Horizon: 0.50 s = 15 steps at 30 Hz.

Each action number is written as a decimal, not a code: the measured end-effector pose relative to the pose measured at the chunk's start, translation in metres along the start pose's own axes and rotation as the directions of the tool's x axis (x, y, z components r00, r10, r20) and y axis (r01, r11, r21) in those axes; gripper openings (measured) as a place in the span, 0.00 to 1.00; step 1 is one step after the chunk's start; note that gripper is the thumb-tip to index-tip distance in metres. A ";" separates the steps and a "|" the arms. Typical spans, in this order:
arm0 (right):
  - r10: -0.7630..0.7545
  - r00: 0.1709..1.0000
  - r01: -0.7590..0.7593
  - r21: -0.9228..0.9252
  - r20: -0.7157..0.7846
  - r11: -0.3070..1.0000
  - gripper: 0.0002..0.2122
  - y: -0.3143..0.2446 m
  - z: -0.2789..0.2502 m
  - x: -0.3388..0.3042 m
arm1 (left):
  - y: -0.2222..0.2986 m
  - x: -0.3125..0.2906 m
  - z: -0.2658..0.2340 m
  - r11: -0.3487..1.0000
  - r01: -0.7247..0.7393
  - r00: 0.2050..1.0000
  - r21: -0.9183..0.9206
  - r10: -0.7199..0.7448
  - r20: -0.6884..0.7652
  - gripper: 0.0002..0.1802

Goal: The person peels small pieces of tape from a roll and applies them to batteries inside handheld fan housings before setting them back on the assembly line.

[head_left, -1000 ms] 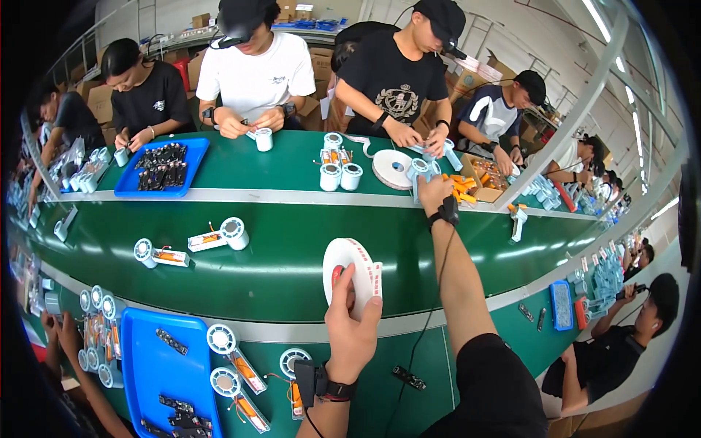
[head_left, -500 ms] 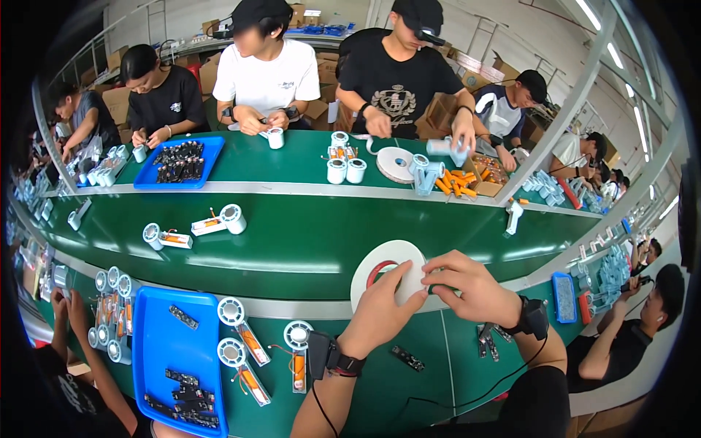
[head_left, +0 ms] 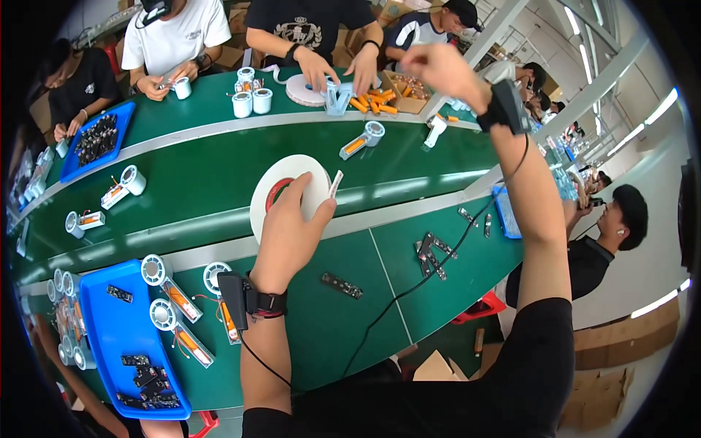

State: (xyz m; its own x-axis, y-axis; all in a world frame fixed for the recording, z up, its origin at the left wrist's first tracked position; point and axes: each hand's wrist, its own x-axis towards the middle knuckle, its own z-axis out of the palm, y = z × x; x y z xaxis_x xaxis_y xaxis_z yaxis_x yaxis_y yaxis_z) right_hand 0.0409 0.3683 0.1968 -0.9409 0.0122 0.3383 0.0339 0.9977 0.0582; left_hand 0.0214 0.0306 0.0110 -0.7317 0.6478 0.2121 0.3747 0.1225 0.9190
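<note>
My left hand [head_left: 287, 230] grips a white roll of tape [head_left: 272, 177] with a red inner ring, held over the edge between the bench and the green belt. A short loose end of tape [head_left: 336, 184] sticks up beside my thumb. My right hand [head_left: 447, 77] is raised far forward and to the right, over the far side of the belt. Motion smears its fingers, so whether anything is in them is unclear. On the bench in front of me lies a black circuit board [head_left: 342, 285]. Several light-blue fan units [head_left: 175, 299] with orange batteries lie to the left.
A blue tray [head_left: 109, 328] holds several circuit boards at the left. More boards [head_left: 432, 255] lie to the right, crossed by a black cable [head_left: 394, 299]. Fan units [head_left: 363, 140] sit on the green belt [head_left: 219, 204]. Co-workers work across it. A metal post [head_left: 493, 40] rises at the right.
My right hand has left the tape roll and swung up and away to the right. The view has shifted right. My left hand still holds the roll. A fan unit now lies on the belt's far side.
</note>
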 end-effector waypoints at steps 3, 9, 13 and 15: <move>0.287 0.946 -0.271 0.117 -0.153 0.956 0.07 0.034 -0.025 0.002 | -0.001 -0.003 0.005 0.996 -0.087 0.995 -0.033 0.086 -0.054 0.32; -0.127 0.990 0.143 0.503 -0.066 0.853 0.15 -0.126 0.018 -0.070 | -0.011 -0.015 -0.017 0.956 -0.041 0.998 -0.291 0.025 -0.061 0.28; -0.345 0.928 0.372 0.408 -0.141 0.834 0.18 -0.186 0.034 -0.120 | -0.006 -0.016 -0.013 0.960 -0.069 0.995 -0.270 0.087 0.053 0.27; -0.344 0.930 0.367 0.359 -0.127 0.859 0.17 -0.187 0.046 -0.135 | -0.004 -0.016 -0.013 0.970 -0.090 0.989 -0.224 0.114 0.095 0.27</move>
State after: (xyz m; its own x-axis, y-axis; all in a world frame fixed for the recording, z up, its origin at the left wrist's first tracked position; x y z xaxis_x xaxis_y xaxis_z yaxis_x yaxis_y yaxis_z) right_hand 0.1457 0.1832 0.0970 -0.8444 -0.3406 0.4136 -0.4366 0.8848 -0.1628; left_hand 0.0243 0.0096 0.0081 -0.6270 0.7259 0.2829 0.3020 -0.1082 0.9471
